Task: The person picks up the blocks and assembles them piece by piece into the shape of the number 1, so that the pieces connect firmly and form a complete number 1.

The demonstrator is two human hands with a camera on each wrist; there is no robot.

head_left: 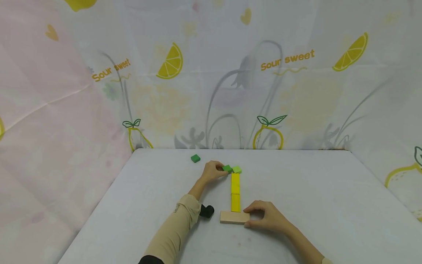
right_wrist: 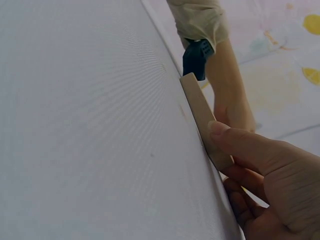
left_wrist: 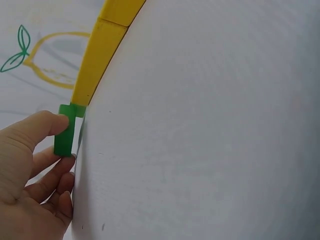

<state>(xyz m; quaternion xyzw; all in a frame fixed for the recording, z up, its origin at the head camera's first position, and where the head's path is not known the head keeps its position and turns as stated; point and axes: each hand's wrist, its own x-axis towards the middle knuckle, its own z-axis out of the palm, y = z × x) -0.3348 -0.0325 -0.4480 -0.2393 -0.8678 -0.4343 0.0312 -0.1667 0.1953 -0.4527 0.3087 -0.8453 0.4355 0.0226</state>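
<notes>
My left hand [head_left: 212,171] pinches a dark green block [head_left: 227,168] between thumb and fingers, just left of a light green block [head_left: 236,169]. In the left wrist view the held green block [left_wrist: 64,131] stands close to the far end of the yellow blocks. Two yellow blocks [head_left: 235,183] lie end to end in a line from the light green block towards me. Across their near end lies a plain wooden block [head_left: 232,217]. My right hand [head_left: 268,217] grips that block's right end, thumb on the near side, as the right wrist view of the wooden block [right_wrist: 200,112] also shows.
Another dark green block [head_left: 195,158] lies at the table's far left of centre. A black device [head_left: 207,211] sticks out from the left sleeve, left of the wooden block. Behind the white table [head_left: 313,190] hangs a lemon-patterned cloth [head_left: 224,91].
</notes>
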